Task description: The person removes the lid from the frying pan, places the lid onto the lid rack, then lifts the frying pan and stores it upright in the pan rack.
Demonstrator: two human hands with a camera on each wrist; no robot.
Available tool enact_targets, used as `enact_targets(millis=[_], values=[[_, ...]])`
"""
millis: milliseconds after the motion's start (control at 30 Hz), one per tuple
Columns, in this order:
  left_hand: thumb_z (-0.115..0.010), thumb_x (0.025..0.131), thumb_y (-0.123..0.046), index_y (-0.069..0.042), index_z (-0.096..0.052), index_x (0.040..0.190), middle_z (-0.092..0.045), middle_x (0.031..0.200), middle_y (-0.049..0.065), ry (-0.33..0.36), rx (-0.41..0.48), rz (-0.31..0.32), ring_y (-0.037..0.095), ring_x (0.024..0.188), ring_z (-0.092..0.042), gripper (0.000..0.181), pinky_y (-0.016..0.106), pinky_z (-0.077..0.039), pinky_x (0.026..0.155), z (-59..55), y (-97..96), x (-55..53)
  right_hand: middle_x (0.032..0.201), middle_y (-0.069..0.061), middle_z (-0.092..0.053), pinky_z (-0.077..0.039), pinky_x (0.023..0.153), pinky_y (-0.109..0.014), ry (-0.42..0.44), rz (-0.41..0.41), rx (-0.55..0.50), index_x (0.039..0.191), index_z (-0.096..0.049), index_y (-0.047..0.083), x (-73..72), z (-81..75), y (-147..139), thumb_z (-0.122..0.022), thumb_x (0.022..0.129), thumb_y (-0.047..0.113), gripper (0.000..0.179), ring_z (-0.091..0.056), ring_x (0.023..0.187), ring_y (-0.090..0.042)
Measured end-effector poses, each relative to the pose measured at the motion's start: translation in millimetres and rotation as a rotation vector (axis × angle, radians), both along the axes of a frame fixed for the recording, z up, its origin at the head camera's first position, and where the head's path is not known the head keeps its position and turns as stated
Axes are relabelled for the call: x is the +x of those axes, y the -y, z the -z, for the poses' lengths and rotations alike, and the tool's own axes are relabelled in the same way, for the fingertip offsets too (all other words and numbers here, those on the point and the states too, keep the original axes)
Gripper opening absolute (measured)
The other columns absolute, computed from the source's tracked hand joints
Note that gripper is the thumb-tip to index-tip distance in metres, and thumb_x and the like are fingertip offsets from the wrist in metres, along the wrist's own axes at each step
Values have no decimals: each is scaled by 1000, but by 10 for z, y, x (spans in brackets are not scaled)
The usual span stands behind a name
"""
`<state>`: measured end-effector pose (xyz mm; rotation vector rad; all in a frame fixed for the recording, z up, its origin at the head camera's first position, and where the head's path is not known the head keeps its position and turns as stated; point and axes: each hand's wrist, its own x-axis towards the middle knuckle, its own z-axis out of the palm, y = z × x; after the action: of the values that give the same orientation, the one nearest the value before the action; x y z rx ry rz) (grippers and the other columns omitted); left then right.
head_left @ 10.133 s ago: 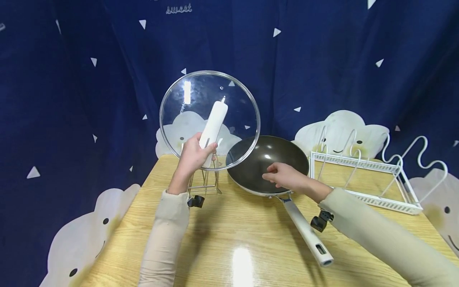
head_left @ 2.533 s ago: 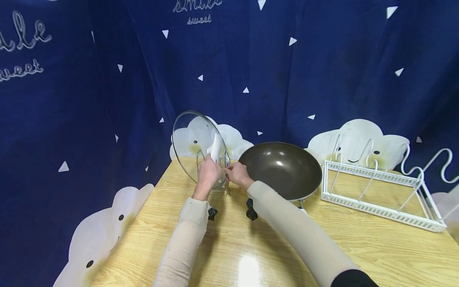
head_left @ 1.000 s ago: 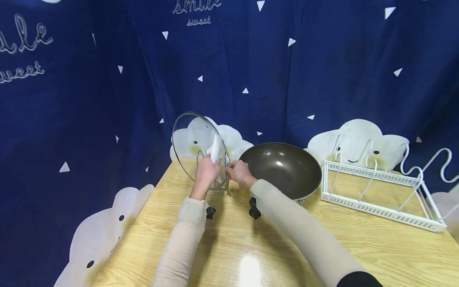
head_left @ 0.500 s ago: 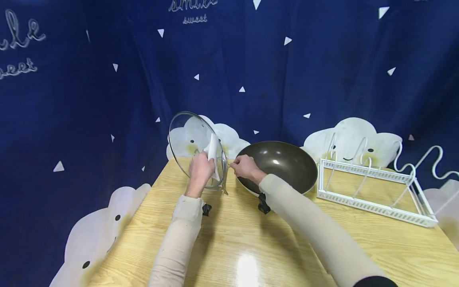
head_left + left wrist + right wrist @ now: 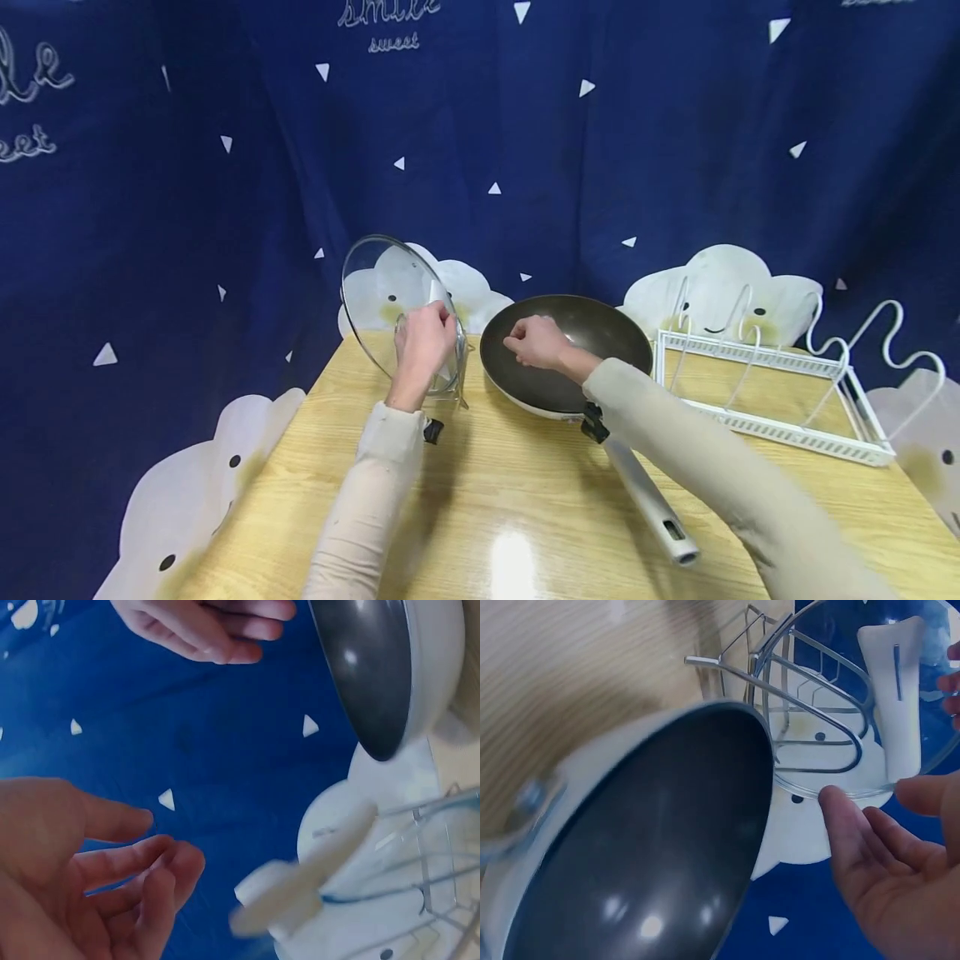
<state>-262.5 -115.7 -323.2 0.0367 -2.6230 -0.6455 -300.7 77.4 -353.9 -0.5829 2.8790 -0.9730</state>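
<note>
A glass lid (image 5: 378, 292) with a white handle (image 5: 896, 697) stands on edge, tilted, in a small metal wire rack (image 5: 802, 703) at the table's back left. My left hand (image 5: 423, 346) hovers in front of the lid. The left wrist view shows its fingers loosely bent and apart from the handle, holding nothing. Over the dark wok (image 5: 592, 325) floats my right hand (image 5: 540, 342), its fingers relaxed and nothing between them. The wok sits right of the wire rack, its light handle (image 5: 648, 504) pointing toward the front right.
A white rack (image 5: 787, 435) with several curved wire dividers stands at the right, close beside the wok. The wooden table (image 5: 480, 500) reaches toward me. A dark blue curtain (image 5: 525, 125) with white clouds hangs behind.
Ten seconds ago the left hand held the lid up; now the lid stands in the wire rack. The right hand has left the rack and moved right over the wok. The left hand has released the handle.
</note>
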Motion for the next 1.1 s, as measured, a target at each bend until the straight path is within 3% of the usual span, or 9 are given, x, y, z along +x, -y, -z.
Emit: enact_targets(millis=[33, 100, 233, 367, 500, 667, 967, 1100], values=[[-57, 91, -25, -15, -63, 76, -66, 79, 5, 1, -6, 21, 29, 73, -62, 19, 45, -48, 60, 2, -38, 7, 64, 1, -66, -50, 82, -37, -17, -8, 23, 90, -67, 5, 27, -12, -54, -56, 93, 24, 22, -62, 57, -9], [-55, 92, -26, -16, -63, 75, -66, 78, 4, 5, -22, 68, 29, 74, -62, 21, 45, -48, 61, 8, -111, 21, 67, 3, -65, -51, 66, -32, -47, -19, 56, 89, -69, 7, 86, -22, -173, -57, 92, 25, 22, -61, 60, -9], [-54, 92, -26, -17, -64, 77, -66, 78, 0, 16, -32, 149, 26, 75, -62, 21, 44, -48, 62, 55, -237, 37, 70, 5, -64, -48, 66, -31, -136, -66, 126, 84, -71, 10, 233, -23, -396, -59, 89, 22, 18, -58, 65, -11], [-55, 93, -26, -16, -64, 79, -64, 77, 1, 29, -50, 226, 23, 71, -61, 19, 39, -47, 58, 128, -338, 61, 69, 6, -63, -48, 68, -34, -168, -113, 159, 80, -70, 11, 403, -11, -596, -60, 87, 19, 15, -56, 66, -13], [-55, 93, -26, -15, -64, 82, -64, 78, 1, 45, -97, 287, 22, 71, -62, 17, 36, -47, 56, 212, -431, 93, 70, 7, -62, -47, 64, -32, -128, -134, 158, 81, -69, 9, 582, -3, -782, -60, 89, 19, 15, -53, 63, -11], [-55, 93, -29, -17, -62, 82, -62, 75, -2, 124, -105, 330, 20, 70, -60, 17, 34, -44, 52, 342, -560, 159, 66, 7, -58, -44, 58, -28, -78, -152, 145, 79, -67, 11, 800, 29, -1009, -60, 90, 17, 15, -50, 58, -8], [-54, 94, -30, -14, -67, 88, -62, 74, -6, 255, 5, 494, 10, 64, -56, 21, 26, -44, 54, 669, -782, 315, 69, 9, -59, -42, 57, -27, -45, -120, 147, 80, -67, 12, 1115, 197, -1318, -59, 91, 19, 15, -48, 59, -7], [-53, 96, -30, -14, -66, 84, -59, 70, -8, 316, 67, 588, 8, 62, -53, 24, 23, -44, 57, 801, -881, 407, 57, 12, -46, -36, 51, -24, -22, -87, 143, 69, -57, 15, 1254, 261, -1434, -57, 94, 27, 28, -39, 51, -4]])
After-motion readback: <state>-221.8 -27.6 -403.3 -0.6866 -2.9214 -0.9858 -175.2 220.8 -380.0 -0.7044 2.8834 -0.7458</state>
